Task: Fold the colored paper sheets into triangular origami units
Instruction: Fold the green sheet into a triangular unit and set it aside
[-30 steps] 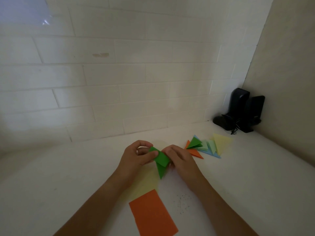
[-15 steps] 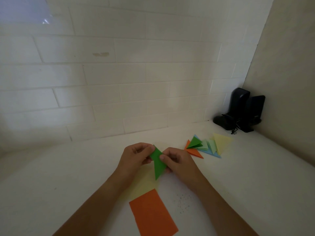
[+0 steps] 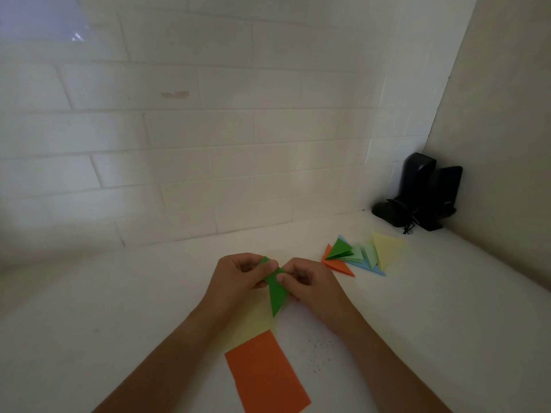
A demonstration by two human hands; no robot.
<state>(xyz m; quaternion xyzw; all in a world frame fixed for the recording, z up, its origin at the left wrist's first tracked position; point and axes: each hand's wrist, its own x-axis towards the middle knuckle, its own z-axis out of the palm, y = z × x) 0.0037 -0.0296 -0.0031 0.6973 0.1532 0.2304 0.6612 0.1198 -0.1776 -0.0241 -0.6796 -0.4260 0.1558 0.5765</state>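
Observation:
A dark green folded paper piece (image 3: 276,295) is held just above the white counter, its sharp tip pointing down toward me. My left hand (image 3: 238,278) pinches its upper left edge between thumb and fingers. My right hand (image 3: 308,283) pinches it from the right, thumb on top. Beneath my hands lies a pale yellow sheet (image 3: 253,321), and nearer to me a flat orange sheet (image 3: 265,374). A pile of finished triangular units (image 3: 360,256) in orange, green, light green, blue and yellow lies to the right.
A white tiled wall rises behind the counter (image 3: 134,308) and a beige wall closes the right side. Two black speakers (image 3: 423,195) with a cable stand in the back right corner. Small dark specks (image 3: 320,351) dot the counter beside the orange sheet.
The green piece went from a wider, spread shape to a narrow pointed triangle as both hands pressed its halves together. The hands stayed in place.

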